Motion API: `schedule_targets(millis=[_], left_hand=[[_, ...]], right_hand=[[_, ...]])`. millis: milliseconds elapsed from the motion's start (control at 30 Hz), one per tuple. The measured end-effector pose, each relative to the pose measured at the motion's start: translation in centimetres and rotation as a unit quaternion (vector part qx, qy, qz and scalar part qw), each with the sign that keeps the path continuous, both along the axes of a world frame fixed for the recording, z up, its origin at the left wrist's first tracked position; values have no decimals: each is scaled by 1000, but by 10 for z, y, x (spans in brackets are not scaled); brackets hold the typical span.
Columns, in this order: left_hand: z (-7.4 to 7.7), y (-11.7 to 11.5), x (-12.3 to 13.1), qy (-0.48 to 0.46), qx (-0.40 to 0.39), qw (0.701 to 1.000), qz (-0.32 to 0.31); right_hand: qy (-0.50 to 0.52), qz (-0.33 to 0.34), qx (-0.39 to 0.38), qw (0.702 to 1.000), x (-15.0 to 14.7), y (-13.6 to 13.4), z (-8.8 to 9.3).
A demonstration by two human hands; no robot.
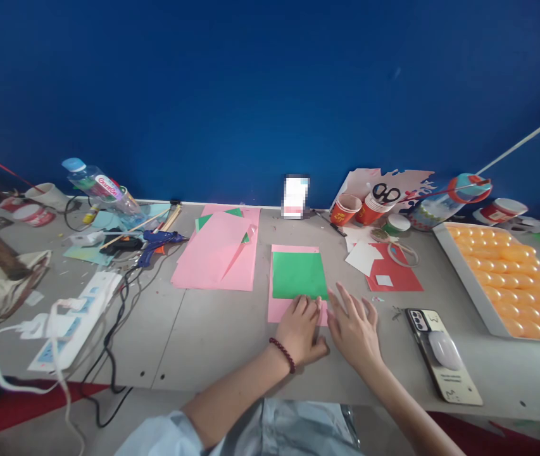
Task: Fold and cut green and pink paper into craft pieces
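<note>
One left hand [299,330] half-curled over the green rectangular paper sheet [299,274], right hand [356,326] loosely spread just beside, neither gripping anything, pink rectangular paper sheet [275,310] underneath.

A craft workshop; glue gun [156,246], scissors [387,193], green paper [299,274].

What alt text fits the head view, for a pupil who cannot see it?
Left hand at the lower edge of green paper on pink paper, right hand beside it; a glue gun lies farther left, a phone farther right.
</note>
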State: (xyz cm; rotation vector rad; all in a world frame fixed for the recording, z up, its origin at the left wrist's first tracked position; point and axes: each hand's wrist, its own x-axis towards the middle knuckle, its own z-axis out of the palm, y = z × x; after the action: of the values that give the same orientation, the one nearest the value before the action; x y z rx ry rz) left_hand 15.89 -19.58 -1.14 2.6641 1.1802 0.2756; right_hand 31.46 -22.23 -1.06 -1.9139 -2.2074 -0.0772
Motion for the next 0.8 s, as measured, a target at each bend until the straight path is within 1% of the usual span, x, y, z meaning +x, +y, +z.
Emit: schedule_targets(millis=[100,267,433,533,667,800], left_hand=[[0,-1,0,-20,1,1000,10],[-4,-6,-7,-15,33,999,35],[-2,-13,-29,20,44,993,110],[-1,-15,-45,28,54,988,139],[-2,-15,-56,40,67,987,142],[-3,-14,-53,43,77,986,141]], right_hand=[[-8,42,0,999,-4,0,-6],[-12,36,26,999,-3,1,-11],[-12,39,37,999,-2,1,-12],[-19,41,40,998,-2,1,-13],[-28,37,47,998,1,0,-14],[-37,16,50,998,11,-4,-14]])
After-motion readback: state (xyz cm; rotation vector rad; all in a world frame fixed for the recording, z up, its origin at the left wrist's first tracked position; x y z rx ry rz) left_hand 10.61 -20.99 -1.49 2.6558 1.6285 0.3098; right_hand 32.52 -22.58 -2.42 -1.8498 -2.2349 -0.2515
